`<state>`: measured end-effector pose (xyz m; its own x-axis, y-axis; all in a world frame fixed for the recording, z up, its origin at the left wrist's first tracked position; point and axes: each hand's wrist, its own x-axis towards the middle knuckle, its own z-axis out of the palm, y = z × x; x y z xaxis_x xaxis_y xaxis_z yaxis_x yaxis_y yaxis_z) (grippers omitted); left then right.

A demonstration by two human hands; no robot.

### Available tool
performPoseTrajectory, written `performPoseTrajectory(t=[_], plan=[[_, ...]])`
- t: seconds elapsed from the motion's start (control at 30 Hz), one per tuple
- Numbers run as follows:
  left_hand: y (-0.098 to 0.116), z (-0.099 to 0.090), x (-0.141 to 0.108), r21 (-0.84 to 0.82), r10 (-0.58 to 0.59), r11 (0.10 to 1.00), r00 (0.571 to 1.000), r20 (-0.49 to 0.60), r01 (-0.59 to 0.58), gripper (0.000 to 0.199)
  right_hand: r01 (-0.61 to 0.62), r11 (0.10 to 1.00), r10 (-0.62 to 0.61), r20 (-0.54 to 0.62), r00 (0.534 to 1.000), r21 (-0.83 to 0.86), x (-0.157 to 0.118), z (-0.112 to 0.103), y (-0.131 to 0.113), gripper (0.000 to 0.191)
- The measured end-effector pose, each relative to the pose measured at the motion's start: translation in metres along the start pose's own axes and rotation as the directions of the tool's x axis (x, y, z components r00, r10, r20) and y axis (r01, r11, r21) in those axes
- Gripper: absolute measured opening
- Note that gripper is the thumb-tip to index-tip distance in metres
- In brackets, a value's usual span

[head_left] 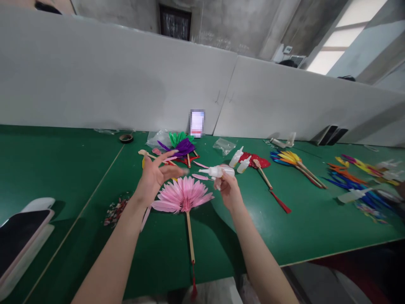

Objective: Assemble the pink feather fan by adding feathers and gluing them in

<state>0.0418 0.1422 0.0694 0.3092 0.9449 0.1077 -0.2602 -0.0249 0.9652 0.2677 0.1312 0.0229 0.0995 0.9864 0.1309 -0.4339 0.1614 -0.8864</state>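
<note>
My right hand [228, 190] grips a white glue bottle [217, 171], which lies nearly level with its nozzle pointing left. My left hand [153, 175] is raised with the fingers apart and the palm partly turned to the right; no object shows in it. Below and between both hands a pink feather fan [185, 196] lies on the green table, its wooden handle toward me and a red tassel [194, 291] hanging over the front edge. Loose pink feathers [200, 177] lie just behind the fan. The left forearm partly covers a pile of small red and white pieces [115, 211].
Purple feathers [183, 147] and green feathers [180, 138] lie behind, below an upright phone [196, 123]. Two glue bottles [236, 157] stand by a red fan [261, 162]. Rightward are a yellow-blue fan [289, 158] and loose blue feathers [346, 183]. A tape roll [126, 138] sits back left.
</note>
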Motion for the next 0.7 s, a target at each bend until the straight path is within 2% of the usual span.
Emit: performPoseTrajectory(t=[0.07,0.1,0.13,0.2,0.23,0.27,0.37,0.4,0.43,0.5,0.57,0.6,0.63,0.7], plan=[[-0.001,-0.0016,0.0014,0.025,0.085,0.996,0.992,-0.096,-0.083,0.071,-0.005,1.0,0.005,0.017,1.0,-0.007,0.0003,-0.0001,0.0005,0.023],[-0.0017,-0.002,0.0015,0.056,0.059,0.997,0.996,-0.068,-0.055,0.07,-0.01,1.0,0.01,0.023,1.0,-0.009,0.0004,0.0,0.0007,0.022],[-0.0023,-0.0021,0.0011,0.083,-0.011,0.996,1.0,0.003,0.011,0.072,-0.016,1.0,0.016,0.028,0.999,-0.009,0.0004,0.0001,0.0008,0.022],[-0.0027,-0.0017,-0.0005,0.089,-0.157,0.986,0.972,0.177,0.143,0.085,-0.025,1.0,0.025,0.034,0.999,0.0,0.0007,-0.0002,0.0006,0.022],[-0.0024,-0.0014,-0.0011,0.057,-0.169,0.985,0.96,0.222,0.161,0.09,-0.029,1.0,0.029,0.037,0.999,0.006,0.001,-0.0007,0.0004,0.021],[-0.0021,-0.0011,-0.0014,0.014,-0.131,0.991,0.968,0.216,0.131,0.093,-0.033,0.999,0.032,0.039,0.999,0.012,0.0014,-0.0013,0.0002,0.021],[-0.0018,-0.0011,-0.0001,0.021,0.039,0.999,0.999,0.018,-0.039,0.081,-0.046,0.999,0.044,0.05,0.998,0.023,0.0021,-0.0029,-0.0003,0.02],[-0.002,-0.0014,0.0002,0.07,0.039,0.997,0.999,-0.016,-0.038,0.075,-0.05,0.998,0.049,0.054,0.997,0.026,0.0021,-0.0031,-0.0006,0.02],[-0.0024,-0.0017,0.0002,0.123,-0.006,0.992,1.0,-0.003,0.007,0.071,-0.053,0.998,0.052,0.056,0.997,0.029,0.0018,-0.0031,-0.001,0.02],[-0.0032,-0.0019,-0.0011,0.163,-0.156,0.977,0.98,0.124,0.135,0.072,-0.053,0.998,0.051,0.055,0.997,0.037,0.001,-0.0024,-0.002,0.02],[-0.0041,-0.0011,-0.0024,0.082,-0.197,0.98,0.944,0.265,0.181,0.081,-0.052,0.997,0.049,0.045,0.998,0.055,0.0,-0.0012,-0.0031,0.019],[-0.0047,-0.0003,-0.0025,0.006,-0.153,0.987,0.945,0.29,0.158,0.085,-0.055,0.996,0.052,0.042,0.998,0.065,-0.0004,-0.0006,-0.0035,0.019],[-0.0054,0.0005,-0.0022,-0.076,-0.073,0.992,0.964,0.257,0.096,0.084,-0.062,0.995,0.059,0.04,0.997,0.073,-0.0006,-0.0001,-0.0037,0.02],[-0.0074,0.0018,-0.0003,-0.153,0.072,0.986,0.994,0.082,-0.059,0.071,-0.08,0.993,0.077,0.038,0.996,0.089,-0.0004,0.0004,-0.0037,0.021]])
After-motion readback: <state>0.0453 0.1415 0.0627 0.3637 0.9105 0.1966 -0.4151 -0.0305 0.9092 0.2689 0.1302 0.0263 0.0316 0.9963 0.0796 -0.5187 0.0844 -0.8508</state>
